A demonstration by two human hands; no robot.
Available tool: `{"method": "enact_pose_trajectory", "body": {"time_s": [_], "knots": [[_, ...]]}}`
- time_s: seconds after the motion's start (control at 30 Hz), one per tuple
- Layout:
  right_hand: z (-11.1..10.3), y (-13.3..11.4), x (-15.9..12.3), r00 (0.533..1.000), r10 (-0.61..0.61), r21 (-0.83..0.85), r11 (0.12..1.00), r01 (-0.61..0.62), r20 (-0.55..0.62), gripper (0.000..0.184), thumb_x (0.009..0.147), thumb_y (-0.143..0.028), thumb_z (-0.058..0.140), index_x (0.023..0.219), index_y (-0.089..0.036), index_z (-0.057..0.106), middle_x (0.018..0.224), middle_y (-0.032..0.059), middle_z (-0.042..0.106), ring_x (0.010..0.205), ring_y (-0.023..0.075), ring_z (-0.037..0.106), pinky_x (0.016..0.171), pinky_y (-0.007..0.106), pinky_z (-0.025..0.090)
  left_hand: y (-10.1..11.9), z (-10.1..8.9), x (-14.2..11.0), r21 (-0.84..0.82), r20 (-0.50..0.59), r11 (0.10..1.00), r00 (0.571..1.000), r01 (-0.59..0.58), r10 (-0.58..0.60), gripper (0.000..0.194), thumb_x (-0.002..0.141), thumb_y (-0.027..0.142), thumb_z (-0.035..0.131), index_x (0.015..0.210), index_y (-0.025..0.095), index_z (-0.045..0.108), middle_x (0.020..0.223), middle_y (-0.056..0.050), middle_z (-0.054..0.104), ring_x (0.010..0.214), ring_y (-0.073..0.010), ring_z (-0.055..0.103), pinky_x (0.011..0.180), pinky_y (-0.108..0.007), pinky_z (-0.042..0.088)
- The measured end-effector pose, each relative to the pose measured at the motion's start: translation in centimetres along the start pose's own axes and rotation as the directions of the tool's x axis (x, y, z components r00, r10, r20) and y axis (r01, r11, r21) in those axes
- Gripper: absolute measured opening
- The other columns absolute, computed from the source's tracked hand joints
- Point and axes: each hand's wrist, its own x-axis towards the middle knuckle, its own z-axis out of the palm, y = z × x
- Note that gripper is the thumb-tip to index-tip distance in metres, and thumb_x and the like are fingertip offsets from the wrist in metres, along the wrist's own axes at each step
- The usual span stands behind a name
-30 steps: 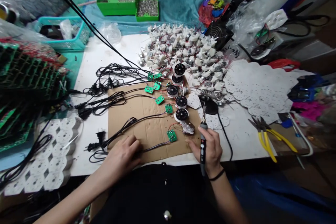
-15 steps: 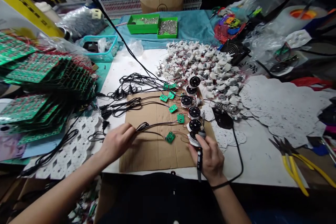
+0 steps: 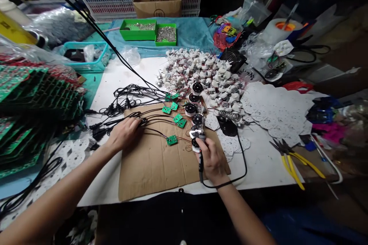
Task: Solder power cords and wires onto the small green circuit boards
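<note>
My left hand (image 3: 126, 133) is closed on a black cable (image 3: 153, 131) at the left side of a cardboard sheet (image 3: 149, 172). That cable leads to a small green circuit board (image 3: 171, 140). My right hand (image 3: 212, 159) grips a soldering iron (image 3: 200, 162), its cord looping round below the wrist. Close to the right fingers is a small motor with a black disc (image 3: 195, 142), joined to the board by thin wires; whether the fingers also touch it is unclear. Beyond it, several like motors (image 3: 197, 119) stand in a column, with green boards (image 3: 181, 123) to their left.
A heap of white motors (image 3: 201, 69) lies behind. A solder stand with a coil (image 3: 228, 122) and yellow-handled pliers (image 3: 290, 162) lie to the right. Stacked green circuit panels (image 3: 25, 92) fill the left. Green trays (image 3: 138, 30) of small metal parts stand at the back.
My left hand has moved up the cardboard with the cable, closer to the other cables. The last motor and my right hand now sit nearer the column. The view has swung right.
</note>
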Motion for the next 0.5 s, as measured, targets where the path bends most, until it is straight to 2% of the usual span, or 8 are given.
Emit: {"method": "enact_pose_trajectory", "body": {"time_s": [0.13, 0.23, 0.33, 0.37, 0.43, 0.5], "knots": [[-1.3, -0.3, 0.2, 1.0, -0.009, 0.0, 1.0, 0.009, 0.009, 0.04, 0.097, -0.023, 0.065, 0.136, -0.024, 0.055, 0.109, 0.0099, 0.064, 0.094, 0.0212, 0.068, 0.08, 0.033, 0.058, -1.9, 0.0, 3.2, 0.041, 0.041, 0.993, 0.993, -0.113, 0.112, 0.03, 0.102, 0.035, 0.044, 0.111, 0.018, 0.067, 0.094, -0.013, 0.069, 0.088, -0.0262, 0.066, 0.078, -0.036, 0.051], [-4.2, 0.1, -0.1, 0.999, 0.018, 0.111, 0.994, -0.014, -0.034, 0.04, 0.094, -0.03, 0.071, 0.132, -0.021, 0.058, 0.105, 0.0096, 0.066, 0.092, 0.0212, 0.068, 0.079, 0.033, 0.059, -1.6, -0.6, 3.5, 0.041, 0.045, 0.991, 0.991, -0.131, 0.129, 0.039, 0.098, 0.05, 0.052, 0.115, 0.018, 0.067, 0.103, -0.015, 0.07, 0.097, -0.0292, 0.066, 0.085, -0.039, 0.051], [-7.8, 1.5, -0.2, 0.97, 0.203, 0.28, 0.947, -0.16, -0.131, 0.029, 0.095, -0.03, 0.067, 0.123, -0.021, 0.065, 0.1, 0.0086, 0.069, 0.088, 0.0211, 0.07, 0.076, 0.034, 0.06, -0.5, -1.4, 2.1, 0.014, 0.035, 0.996, 0.995, -0.092, 0.092, 0.057, 0.091, 0.062, 0.06, 0.128, 0.019, 0.063, 0.116, -0.017, 0.068, 0.106, -0.0336, 0.064, 0.089, -0.043, 0.05], [-8.9, 2.2, 0.0, 0.935, 0.317, 0.343, 0.905, -0.25, -0.156, 0.023, 0.097, -0.03, 0.064, 0.118, -0.021, 0.067, 0.097, 0.0076, 0.07, 0.085, 0.0204, 0.07, 0.073, 0.033, 0.059, -0.1, -1.6, 1.5, 0.003, 0.037, 0.997, 0.997, -0.072, 0.072, 0.061, 0.09, 0.063, 0.061, 0.132, 0.019, 0.061, 0.12, -0.018, 0.067, 0.108, -0.0348, 0.064, 0.09, -0.044, 0.049], [-10.5, 3.7, 0.7, 0.821, 0.537, 0.473, 0.784, -0.403, -0.191, 0.021, 0.099, -0.034, 0.06, 0.109, -0.02, 0.071, 0.088, 0.0054, 0.071, 0.073, 0.0179, 0.069, 0.066, 0.031, 0.057, 0.3, -2.1, 0.3, -0.024, 0.046, 0.999, 0.999, -0.024, 0.025, 0.066, 0.088, 0.062, 0.064, 0.139, 0.02, 0.057, 0.127, -0.018, 0.065, 0.112, -0.0366, 0.062, 0.094, -0.046, 0.048], [-11.2, 5.1, 1.9, 0.723, 0.668, 0.526, 0.685, -0.505, -0.176, 0.027, 0.099, -0.041, 0.059, 0.101, -0.018, 0.073, 0.077, 0.0035, 0.071, 0.061, 0.0158, 0.066, 0.059, 0.029, 0.055, 0.3, -2.4, -0.5, -0.052, 0.05, 0.998, 0.999, 0.02, -0.017, 0.072, 0.086, 0.062, 0.065, 0.144, 0.02, 0.053, 0.133, -0.019, 0.062, 0.117, -0.0386, 0.06, 0.098, -0.049, 0.047]]}}
